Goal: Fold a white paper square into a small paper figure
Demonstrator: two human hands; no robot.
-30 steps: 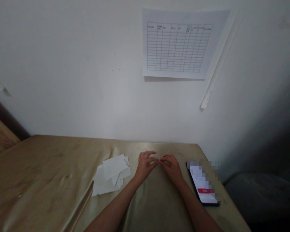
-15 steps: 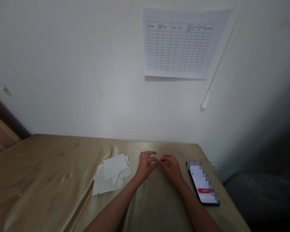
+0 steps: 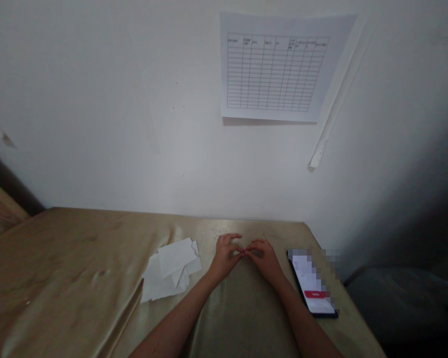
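My left hand (image 3: 226, 256) and my right hand (image 3: 263, 256) meet at their fingertips above the table. On each, thumb and forefinger are pinched together, the two pinches touching. Whatever lies between them is too small to make out. The other fingers of my left hand are loosely bent and raised. A thin dark line sticks up behind the fingers of my right hand; its kind cannot be made out. Left of my left hand lie several torn pieces of white paper (image 3: 177, 258), overlapping one another.
A phone (image 3: 309, 283) with its screen lit lies to the right, partly blurred out. The table (image 3: 78, 258) has a creased, shiny tan cover and stands against a white wall (image 3: 97, 124). A printed grid sheet (image 3: 276, 72) hangs there. A dark shape is beyond the right edge.
Both hands keep their pinch, with the touching fingertips slightly lower. The papers and phone lie as before; the view has shifted a little.
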